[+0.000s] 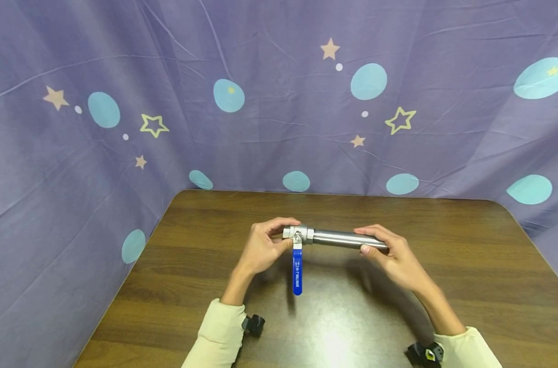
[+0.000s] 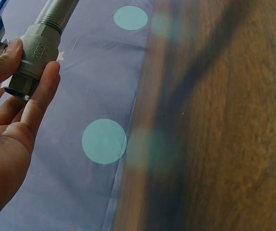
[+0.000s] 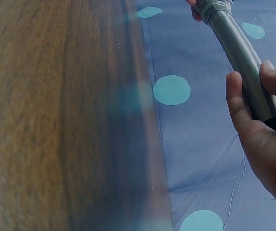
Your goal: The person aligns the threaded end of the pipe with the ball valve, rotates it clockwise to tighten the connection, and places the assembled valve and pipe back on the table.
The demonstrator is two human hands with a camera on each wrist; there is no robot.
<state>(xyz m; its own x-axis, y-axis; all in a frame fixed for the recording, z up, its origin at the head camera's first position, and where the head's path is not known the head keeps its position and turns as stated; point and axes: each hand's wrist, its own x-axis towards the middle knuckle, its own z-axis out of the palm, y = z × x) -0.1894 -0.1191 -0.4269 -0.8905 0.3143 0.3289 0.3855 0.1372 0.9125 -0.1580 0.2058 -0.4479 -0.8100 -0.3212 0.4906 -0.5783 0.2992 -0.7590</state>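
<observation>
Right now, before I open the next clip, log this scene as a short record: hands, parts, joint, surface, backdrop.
Left hand: grips the ball valve
Right hand: grips the metal pipe near the end away from the valve
Lever: blue, crosswise to the pipe, pointing toward the person
Joint: pipe meets valve; threads visible in the left wrist view
Surface: wooden table, below the parts
Backdrop: purple curtain, stars and ovals

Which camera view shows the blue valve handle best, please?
The head view: the whole blue handle, lettering included, shows there. The left wrist view catches only part, cut by the top edge; the right wrist view, at most a sliver.
</observation>
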